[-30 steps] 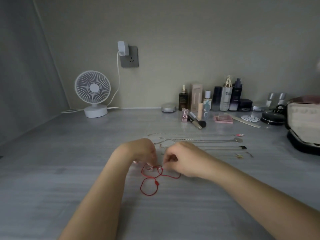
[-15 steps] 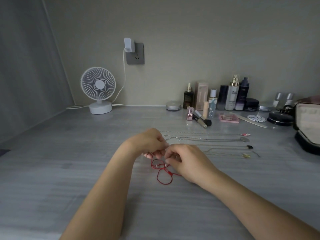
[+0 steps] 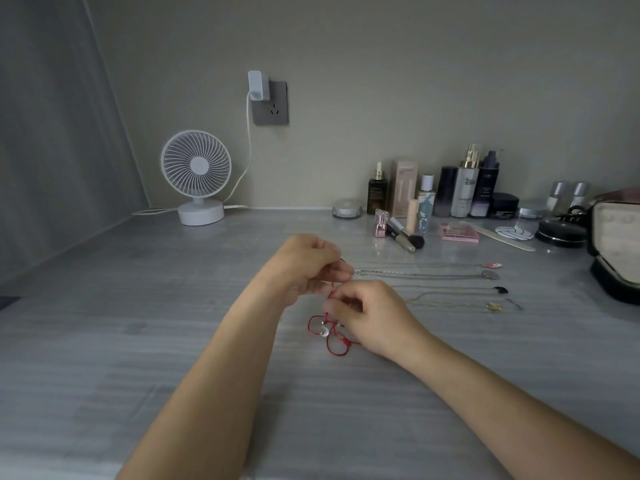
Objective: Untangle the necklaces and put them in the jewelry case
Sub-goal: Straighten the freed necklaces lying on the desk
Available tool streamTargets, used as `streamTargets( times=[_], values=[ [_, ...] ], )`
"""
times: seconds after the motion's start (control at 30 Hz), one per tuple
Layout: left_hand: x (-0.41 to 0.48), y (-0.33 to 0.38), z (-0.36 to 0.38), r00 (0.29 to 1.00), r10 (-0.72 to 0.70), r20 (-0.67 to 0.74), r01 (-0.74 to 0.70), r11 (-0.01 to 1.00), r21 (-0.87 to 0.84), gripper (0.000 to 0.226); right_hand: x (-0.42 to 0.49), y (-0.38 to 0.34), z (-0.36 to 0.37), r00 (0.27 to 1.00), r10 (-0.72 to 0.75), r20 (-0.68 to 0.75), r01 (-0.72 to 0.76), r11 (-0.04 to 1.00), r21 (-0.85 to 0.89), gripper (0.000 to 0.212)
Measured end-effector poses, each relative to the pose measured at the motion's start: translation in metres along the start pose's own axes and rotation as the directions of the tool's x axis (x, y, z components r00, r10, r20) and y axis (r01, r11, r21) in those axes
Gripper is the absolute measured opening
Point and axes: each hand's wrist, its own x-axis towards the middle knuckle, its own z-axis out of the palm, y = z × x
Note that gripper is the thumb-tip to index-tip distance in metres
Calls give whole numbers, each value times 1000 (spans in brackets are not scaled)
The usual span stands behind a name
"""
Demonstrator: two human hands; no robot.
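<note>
Grey wood-grain table (image 3: 138, 341) by beige wall (image 3: 381, 81), left hand (image 3: 304, 265) and right hand (image 3: 367, 313) pinching red cord necklace (image 3: 332, 336).

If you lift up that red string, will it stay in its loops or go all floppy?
Probably floppy: the red string lies in loose, curling loops on the table, so it would likely sag and lose its shape. It looks thin, so probably very light. The small silver charm on it may swing. Both hands pinch it, so it seems easy to snag.
</note>
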Motion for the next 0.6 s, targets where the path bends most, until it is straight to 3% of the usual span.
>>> streamTargets(
  times=[0.1, 0.27, 0.47, 0.6],
  values=[
    [0, -1, -1, 1000, 5, 16, -5, 999, 37, 7, 3, -2, -8, 996, 89, -19, -83, 974, 211, 23],
    [-6, -2, 5, 986, -65, 156, 36, 983, 177, 23, 5, -1, -29, 975, 211, -62, -159, 871, 466, 22],
    [-4, -4, 7, 954, -107, 281, 70, 988, 141, 18, 10, 14, -43, 954, 257, -156, -167, 884, 437, 17],
    [-2, -6, 13, 960, -99, 262, 70, 991, 118, 7, 11, 20, -44, 952, 208, -225, -145, 953, 268, 14]
  ],
)
